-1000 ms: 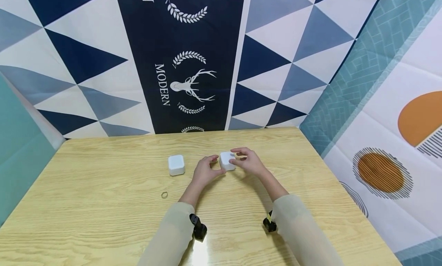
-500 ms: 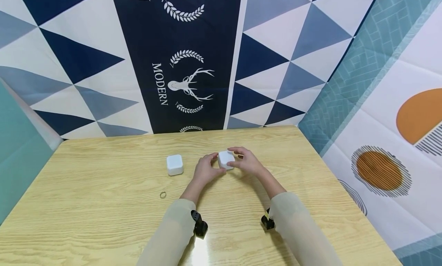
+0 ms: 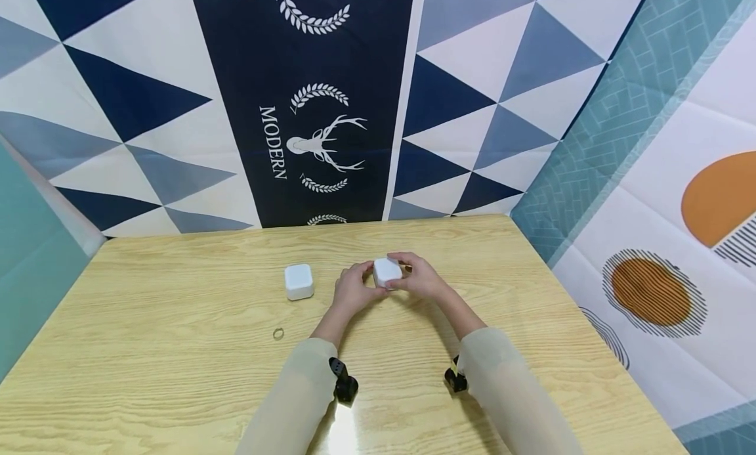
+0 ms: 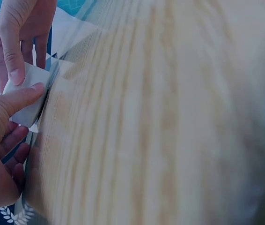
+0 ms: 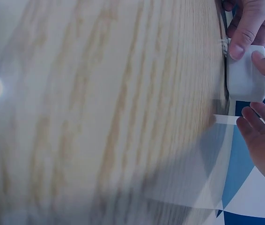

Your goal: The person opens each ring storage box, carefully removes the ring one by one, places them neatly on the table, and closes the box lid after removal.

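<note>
A small white cube with rounded corners sits on the wooden table between both hands. My left hand holds its left side, with the thumb along the front face. From the right, my right hand pinches it, thumb in front and index finger at the back top edge. Both thumbs lie on the white cube in the right wrist view, while other fingers spread loosely beside it. A second, similar white cube stands to the left, apart from the hands.
A thin small ring lies on the wooden table, nearer than the second cube. Patterned cloth hangs behind the table's far edge, and another cloth hangs along the right side.
The right hand's thumb and index finger have closed in slightly on the cube, which has barely moved. The left hand stays against it. The view has shifted a little.
</note>
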Action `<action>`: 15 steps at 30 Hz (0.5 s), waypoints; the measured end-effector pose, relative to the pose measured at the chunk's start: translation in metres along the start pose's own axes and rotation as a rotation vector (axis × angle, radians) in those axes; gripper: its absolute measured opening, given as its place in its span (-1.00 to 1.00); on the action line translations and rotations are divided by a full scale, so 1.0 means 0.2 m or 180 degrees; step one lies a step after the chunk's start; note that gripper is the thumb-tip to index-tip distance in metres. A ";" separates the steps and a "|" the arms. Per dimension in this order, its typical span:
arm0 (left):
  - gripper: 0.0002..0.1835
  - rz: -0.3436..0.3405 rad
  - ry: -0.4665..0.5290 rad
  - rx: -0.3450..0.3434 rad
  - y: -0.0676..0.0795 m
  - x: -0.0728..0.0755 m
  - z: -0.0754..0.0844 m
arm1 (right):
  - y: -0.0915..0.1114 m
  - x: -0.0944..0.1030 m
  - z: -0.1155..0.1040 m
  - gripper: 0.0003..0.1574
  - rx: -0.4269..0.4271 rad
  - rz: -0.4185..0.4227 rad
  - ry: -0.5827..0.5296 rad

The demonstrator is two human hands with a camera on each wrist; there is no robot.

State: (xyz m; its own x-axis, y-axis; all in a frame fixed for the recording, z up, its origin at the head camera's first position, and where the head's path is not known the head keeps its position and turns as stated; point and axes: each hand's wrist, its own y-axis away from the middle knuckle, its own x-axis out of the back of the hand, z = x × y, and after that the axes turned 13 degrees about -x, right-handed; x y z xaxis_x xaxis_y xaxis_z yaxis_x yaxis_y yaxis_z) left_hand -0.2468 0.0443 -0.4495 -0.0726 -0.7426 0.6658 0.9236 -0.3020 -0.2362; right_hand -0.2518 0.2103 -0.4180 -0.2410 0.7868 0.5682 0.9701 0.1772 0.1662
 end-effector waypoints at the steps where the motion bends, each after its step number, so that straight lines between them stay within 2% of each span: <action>1: -0.23 0.0006 -0.0002 0.0005 0.00 0.00 0.00 | 0.00 0.00 0.00 -0.21 0.0003 -0.0001 0.0032; 15: -0.25 0.0000 -0.0108 0.0037 -0.01 -0.01 0.00 | -0.02 -0.02 -0.02 -0.22 0.0033 0.0019 0.0340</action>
State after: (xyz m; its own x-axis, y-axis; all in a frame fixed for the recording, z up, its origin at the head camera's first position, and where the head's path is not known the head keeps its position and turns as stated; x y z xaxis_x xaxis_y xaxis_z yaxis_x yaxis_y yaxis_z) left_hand -0.2483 0.0458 -0.4511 -0.0598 -0.7218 0.6895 0.9280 -0.2947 -0.2281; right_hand -0.2539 0.2037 -0.4174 -0.2365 0.7205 0.6519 0.9716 0.1792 0.1544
